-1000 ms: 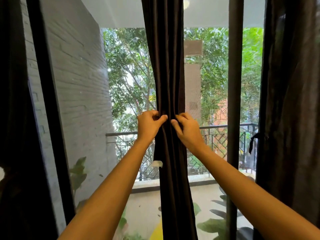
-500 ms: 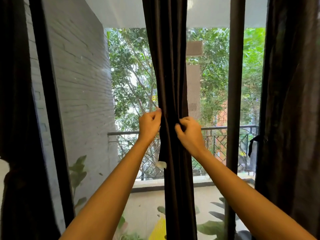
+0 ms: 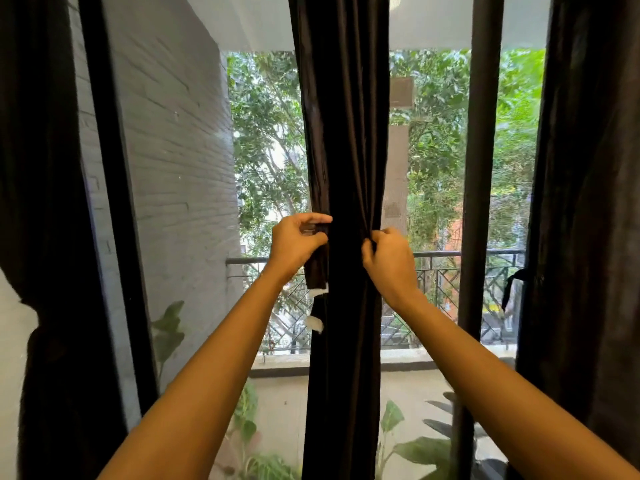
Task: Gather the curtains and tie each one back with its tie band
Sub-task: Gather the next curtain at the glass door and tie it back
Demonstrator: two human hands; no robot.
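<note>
Middle curtain is hanging gathered into a narrow column. Left hand is gripping at its left edge, fingers curled round the tie band, whose dark end is dangling just below the hand with a white tag. Right hand is pinching folds at its right edge, about level with the other hand. Brick wall is showing left of it, balcony railing behind it, and the side curtains are hanging well apart from it.

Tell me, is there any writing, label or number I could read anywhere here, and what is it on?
No readable text anywhere.
White tags by the middle curtain: too blurred to show print.
Patch on the pillar outside: too blurred to read.
</note>
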